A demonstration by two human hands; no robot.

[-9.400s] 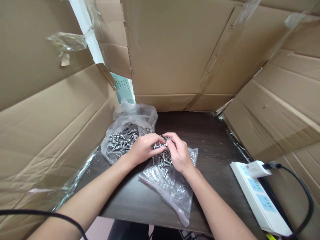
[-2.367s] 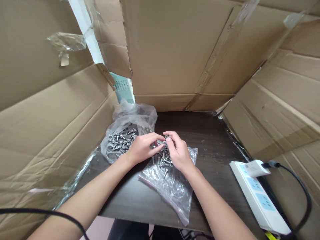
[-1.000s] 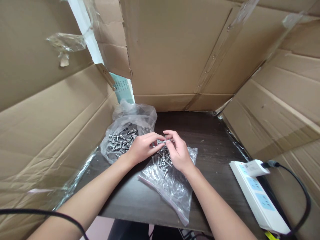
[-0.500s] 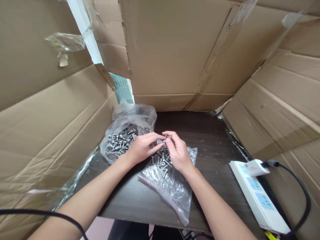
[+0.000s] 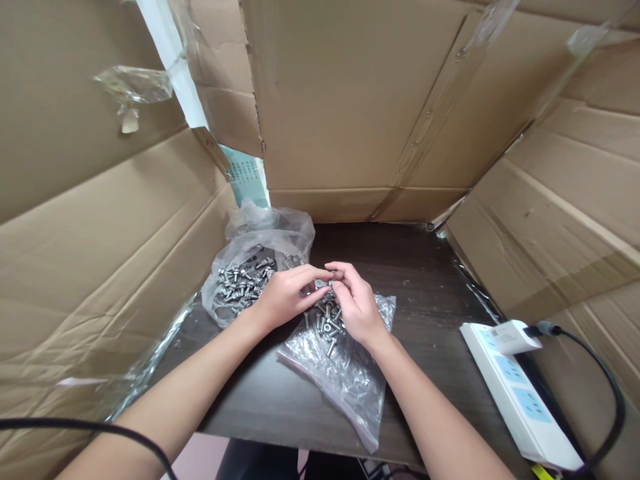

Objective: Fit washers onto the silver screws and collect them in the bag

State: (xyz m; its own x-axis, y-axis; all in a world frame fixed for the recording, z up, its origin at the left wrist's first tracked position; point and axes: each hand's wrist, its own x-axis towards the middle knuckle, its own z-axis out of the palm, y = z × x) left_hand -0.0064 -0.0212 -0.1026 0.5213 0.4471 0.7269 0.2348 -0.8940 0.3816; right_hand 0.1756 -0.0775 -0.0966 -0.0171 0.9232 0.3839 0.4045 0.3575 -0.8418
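Note:
My left hand (image 5: 286,295) and my right hand (image 5: 356,303) meet fingertip to fingertip above a clear zip bag (image 5: 345,393). Pinched between them is a small metal piece that looks like a bolt (image 5: 330,284), mostly covered by the fingers. A round washer (image 5: 320,285) shows just under the left fingertips; whether it is held I cannot tell. Loose bolts (image 5: 327,323) lie in a pile on the zip bag below my hands. Beside my left hand, an open plastic bag (image 5: 213,293) holds many bolts with washers (image 5: 245,283).
Cardboard walls (image 5: 350,100) enclose the dark tabletop (image 5: 425,387) at the left, back and right. A white power strip (image 5: 520,393) with a plugged-in adapter (image 5: 513,337) and black cable lies at the right. Another black cable (image 5: 100,425) crosses the lower left.
Both hands stay together in nearly the same place, with only slight finger movement around the small metal piece. The view has shifted a little.

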